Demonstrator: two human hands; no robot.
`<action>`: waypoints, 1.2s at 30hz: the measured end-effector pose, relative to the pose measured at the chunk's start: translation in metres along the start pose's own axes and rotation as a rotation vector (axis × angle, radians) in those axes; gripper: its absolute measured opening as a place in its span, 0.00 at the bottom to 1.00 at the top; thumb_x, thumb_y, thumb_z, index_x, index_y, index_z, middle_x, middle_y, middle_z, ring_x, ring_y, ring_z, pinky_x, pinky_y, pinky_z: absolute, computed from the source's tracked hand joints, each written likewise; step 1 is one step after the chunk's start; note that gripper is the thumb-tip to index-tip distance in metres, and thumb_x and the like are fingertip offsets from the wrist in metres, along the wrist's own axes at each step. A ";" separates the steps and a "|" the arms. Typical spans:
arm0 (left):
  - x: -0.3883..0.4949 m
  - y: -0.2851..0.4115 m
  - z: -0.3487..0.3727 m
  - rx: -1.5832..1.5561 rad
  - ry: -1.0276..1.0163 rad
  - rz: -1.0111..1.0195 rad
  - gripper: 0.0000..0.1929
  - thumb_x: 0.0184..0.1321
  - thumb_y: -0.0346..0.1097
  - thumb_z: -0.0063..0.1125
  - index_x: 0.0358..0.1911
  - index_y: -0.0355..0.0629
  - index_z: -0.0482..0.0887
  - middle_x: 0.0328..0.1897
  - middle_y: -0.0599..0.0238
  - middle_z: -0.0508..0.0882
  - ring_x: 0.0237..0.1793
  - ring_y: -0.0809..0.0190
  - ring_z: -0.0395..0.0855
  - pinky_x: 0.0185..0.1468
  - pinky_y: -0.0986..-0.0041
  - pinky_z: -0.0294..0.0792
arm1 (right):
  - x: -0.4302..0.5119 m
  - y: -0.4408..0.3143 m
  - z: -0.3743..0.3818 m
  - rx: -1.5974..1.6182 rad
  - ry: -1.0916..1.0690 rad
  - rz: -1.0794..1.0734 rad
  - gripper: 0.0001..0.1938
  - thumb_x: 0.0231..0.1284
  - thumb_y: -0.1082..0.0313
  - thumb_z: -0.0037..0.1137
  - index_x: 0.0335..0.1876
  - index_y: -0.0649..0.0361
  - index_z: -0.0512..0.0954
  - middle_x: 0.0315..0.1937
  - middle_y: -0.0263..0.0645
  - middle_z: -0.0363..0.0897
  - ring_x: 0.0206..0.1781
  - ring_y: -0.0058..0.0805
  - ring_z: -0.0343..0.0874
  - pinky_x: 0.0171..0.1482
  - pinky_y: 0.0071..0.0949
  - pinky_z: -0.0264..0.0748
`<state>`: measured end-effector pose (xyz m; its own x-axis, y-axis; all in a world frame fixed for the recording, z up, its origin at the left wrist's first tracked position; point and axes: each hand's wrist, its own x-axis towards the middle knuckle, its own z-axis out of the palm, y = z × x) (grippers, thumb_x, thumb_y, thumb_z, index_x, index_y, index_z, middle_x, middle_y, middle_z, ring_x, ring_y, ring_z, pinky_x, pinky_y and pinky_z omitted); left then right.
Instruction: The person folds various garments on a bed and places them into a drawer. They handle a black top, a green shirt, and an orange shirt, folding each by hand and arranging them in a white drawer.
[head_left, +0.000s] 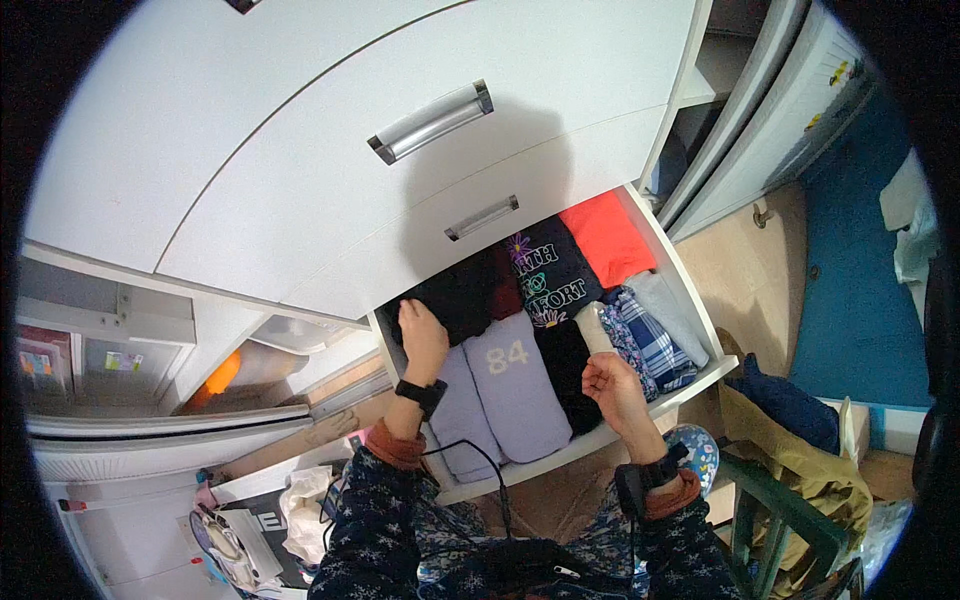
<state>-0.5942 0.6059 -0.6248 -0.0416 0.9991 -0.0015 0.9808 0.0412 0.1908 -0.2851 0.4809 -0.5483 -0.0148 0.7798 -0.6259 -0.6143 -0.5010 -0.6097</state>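
An open white drawer (541, 461) full of folded clothes lies before me. My left hand (424, 341) rests at its left side, fingertips on a folded black garment (459, 300); whether they grip it I cannot tell. Over the right part, my right hand (613, 386) has curled fingers beside a cream folded cloth (595, 328); a hold on anything does not show. Between the hands lie a lavender garment with printed numerals (521, 405) and a black one (574, 375). Behind are a black printed garment (551, 274) and a red one (609, 238). Blue plaid cloth (654, 337) lies at the right.
The dresser front with its metal handle (431, 124) rises above the drawer. Open shelves (112, 360) stand at the left. A dark green chair frame (787, 502) with tan cloth (832, 487) is at the lower right. A cable hangs in front of my body.
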 end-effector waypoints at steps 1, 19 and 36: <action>0.004 0.009 -0.001 0.059 -0.192 0.105 0.26 0.53 0.22 0.48 0.57 0.19 0.64 0.61 0.32 0.66 0.61 0.36 0.65 0.66 0.60 0.61 | 0.000 -0.001 -0.001 0.002 -0.014 -0.016 0.07 0.61 0.63 0.51 0.39 0.57 0.74 0.28 0.33 0.76 0.33 0.25 0.75 0.41 0.26 0.71; 0.071 0.033 0.082 0.630 -0.176 0.067 0.26 0.65 0.39 0.40 0.67 0.39 0.64 0.72 0.57 0.61 0.73 0.47 0.51 0.72 0.47 0.44 | 0.000 0.004 -0.010 0.036 0.023 0.001 0.09 0.61 0.66 0.51 0.42 0.60 0.73 0.30 0.35 0.77 0.33 0.25 0.75 0.41 0.26 0.71; 0.029 0.009 0.068 0.384 -0.085 0.423 0.22 0.55 0.41 0.50 0.54 0.48 0.80 0.64 0.53 0.72 0.72 0.43 0.54 0.74 0.47 0.37 | -0.004 0.003 -0.021 -0.049 0.061 -0.088 0.07 0.60 0.66 0.51 0.41 0.58 0.74 0.32 0.35 0.77 0.34 0.25 0.75 0.40 0.26 0.71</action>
<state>-0.5740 0.6361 -0.6895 0.3693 0.9255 -0.0846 0.9082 -0.3787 -0.1782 -0.2705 0.4682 -0.5574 0.0870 0.7981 -0.5962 -0.5718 -0.4500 -0.6859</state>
